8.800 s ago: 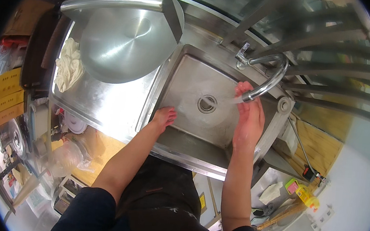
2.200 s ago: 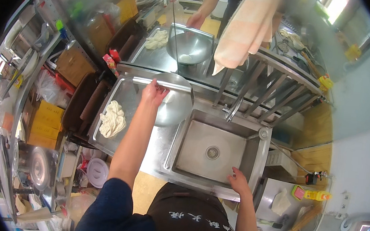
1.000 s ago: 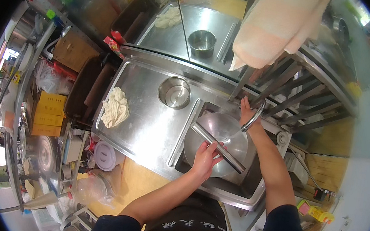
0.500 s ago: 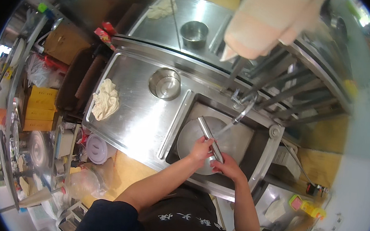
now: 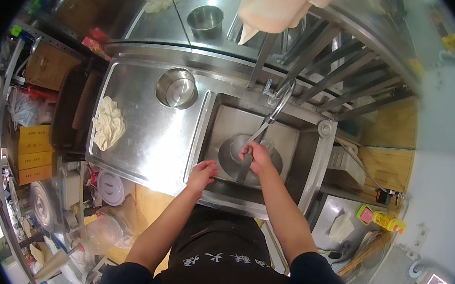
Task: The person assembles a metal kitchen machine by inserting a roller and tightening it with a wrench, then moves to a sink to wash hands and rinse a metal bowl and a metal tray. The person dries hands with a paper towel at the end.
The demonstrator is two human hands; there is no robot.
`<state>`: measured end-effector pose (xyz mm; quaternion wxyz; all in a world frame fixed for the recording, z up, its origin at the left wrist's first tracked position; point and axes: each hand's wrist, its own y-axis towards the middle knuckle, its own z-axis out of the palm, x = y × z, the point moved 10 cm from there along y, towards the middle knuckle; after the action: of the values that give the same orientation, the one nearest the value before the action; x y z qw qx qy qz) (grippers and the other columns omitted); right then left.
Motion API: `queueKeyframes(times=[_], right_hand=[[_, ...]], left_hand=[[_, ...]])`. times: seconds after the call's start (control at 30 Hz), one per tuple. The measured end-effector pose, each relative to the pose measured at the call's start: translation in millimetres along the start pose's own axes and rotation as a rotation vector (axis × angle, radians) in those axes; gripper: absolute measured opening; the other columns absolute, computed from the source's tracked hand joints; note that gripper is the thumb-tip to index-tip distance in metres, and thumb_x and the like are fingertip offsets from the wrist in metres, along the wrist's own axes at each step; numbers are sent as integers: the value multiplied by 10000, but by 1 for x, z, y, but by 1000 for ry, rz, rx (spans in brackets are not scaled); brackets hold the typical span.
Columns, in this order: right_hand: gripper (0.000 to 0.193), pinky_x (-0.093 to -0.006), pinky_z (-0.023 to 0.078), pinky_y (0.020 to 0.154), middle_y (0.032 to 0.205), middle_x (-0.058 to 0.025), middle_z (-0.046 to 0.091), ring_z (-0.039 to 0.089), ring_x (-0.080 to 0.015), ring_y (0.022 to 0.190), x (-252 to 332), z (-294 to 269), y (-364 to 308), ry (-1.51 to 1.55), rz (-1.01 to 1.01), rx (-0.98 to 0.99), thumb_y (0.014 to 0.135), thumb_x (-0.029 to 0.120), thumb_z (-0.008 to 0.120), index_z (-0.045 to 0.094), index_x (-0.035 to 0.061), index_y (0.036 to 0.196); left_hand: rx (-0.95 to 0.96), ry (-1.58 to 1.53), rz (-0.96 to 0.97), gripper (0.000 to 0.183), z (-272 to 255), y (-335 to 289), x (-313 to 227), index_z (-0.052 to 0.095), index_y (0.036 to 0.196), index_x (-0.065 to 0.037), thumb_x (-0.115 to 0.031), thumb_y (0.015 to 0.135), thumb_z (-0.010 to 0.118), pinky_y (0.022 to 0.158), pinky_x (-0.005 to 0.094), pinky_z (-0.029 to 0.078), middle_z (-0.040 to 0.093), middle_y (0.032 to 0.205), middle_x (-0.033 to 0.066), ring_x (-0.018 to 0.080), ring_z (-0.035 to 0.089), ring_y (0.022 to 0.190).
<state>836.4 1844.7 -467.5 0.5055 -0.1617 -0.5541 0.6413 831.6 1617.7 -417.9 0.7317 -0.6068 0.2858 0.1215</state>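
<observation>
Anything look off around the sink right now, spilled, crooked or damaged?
Nothing stands out. The right hand holds a utensil over a round pan in the sink under the tap's stream; the left hand rests on the front rim.

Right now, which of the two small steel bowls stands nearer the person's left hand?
The bowl on the draining board beside the sink, nearer the left hand. The other bowl stands farther back on the rear counter.
</observation>
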Motion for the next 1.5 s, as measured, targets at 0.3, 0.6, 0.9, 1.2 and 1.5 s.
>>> queueKeyframes(times=[0.3,0.6,0.9,1.2,1.5], right_hand=[[164,-386,463,434,733,-61,530,549,-185,580,5,30,49,-131,-52,-154,1023,214,577,549,55,991],[193,-572,570,857,872,-100,551,613,-267,744,21,11,73,471,32,-173,1052,248,521,499,56,1051],[382,-485,575,792,898,-66,606,632,-226,792,22,-42,54,642,81,-275,1084,437,417,543,76,1076],[202,-489,653,649,739,-108,542,576,-225,616,0,-39,13,11,-125,-171,981,174,624,552,-7,926],[355,-370,487,439,678,-94,617,618,-201,516,19,-21,-29,-956,-332,-275,910,299,744,593,-21,885]], left_hand=[[14,-148,-20,354,-33,-27,10,579,1333,-68,-254,1033,593,870,333,547,695,1126,79,191,688,1001],[2,-173,-12,350,-52,-28,2,596,1328,-49,-239,1034,588,855,334,556,713,1086,80,186,697,957],[33,-166,-39,354,-55,-25,0,588,1335,-48,-238,1036,582,846,341,565,714,1096,84,187,699,963],[68,-121,-74,339,-53,-17,3,602,1333,-100,-278,1046,571,836,322,544,723,1098,55,166,703,953],[60,-136,-58,349,-65,-16,0,599,1340,-87,-274,1046,565,825,324,547,715,1093,58,164,697,952]])
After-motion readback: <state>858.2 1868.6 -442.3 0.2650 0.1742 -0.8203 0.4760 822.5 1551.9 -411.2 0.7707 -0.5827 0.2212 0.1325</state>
